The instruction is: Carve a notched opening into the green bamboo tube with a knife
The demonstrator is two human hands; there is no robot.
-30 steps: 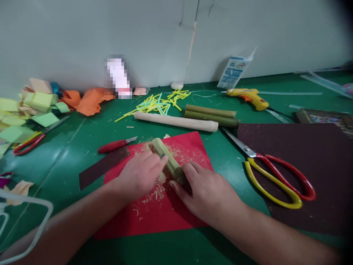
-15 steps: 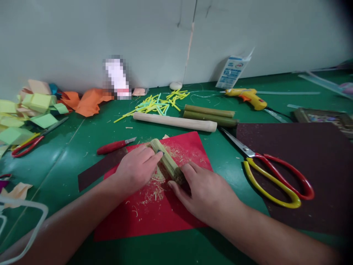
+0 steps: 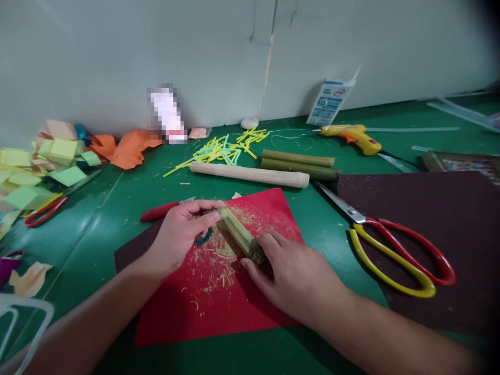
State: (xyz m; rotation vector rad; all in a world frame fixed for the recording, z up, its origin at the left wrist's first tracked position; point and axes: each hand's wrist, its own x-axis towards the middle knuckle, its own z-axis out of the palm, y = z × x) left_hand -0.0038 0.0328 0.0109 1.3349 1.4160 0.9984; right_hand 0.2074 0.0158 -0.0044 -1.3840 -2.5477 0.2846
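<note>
A short piece of split green bamboo [image 3: 237,230] lies slantwise on a red sheet [image 3: 219,302] strewn with shavings [image 3: 213,263]. My right hand [image 3: 291,273] grips its near end, fingers curled round it. My left hand [image 3: 177,237] is at its far end, thumb and fingers pinched together. A small dark teal thing [image 3: 203,238] shows under those fingers; I cannot make out what it is.
A red-handled knife [image 3: 160,211] lies just behind my left hand. A wooden dowel [image 3: 250,173] and two green bamboo sticks [image 3: 299,162] lie further back. Red-and-yellow scissors [image 3: 390,250] rest on a dark sheet [image 3: 441,219] at right. A glue gun [image 3: 351,134], cut straws [image 3: 219,148] and coloured paper [image 3: 39,166] lie by the wall.
My left hand has slid from the middle of the bamboo up to its far end and lifted slightly. The right hand has kept its grip on the near end.
</note>
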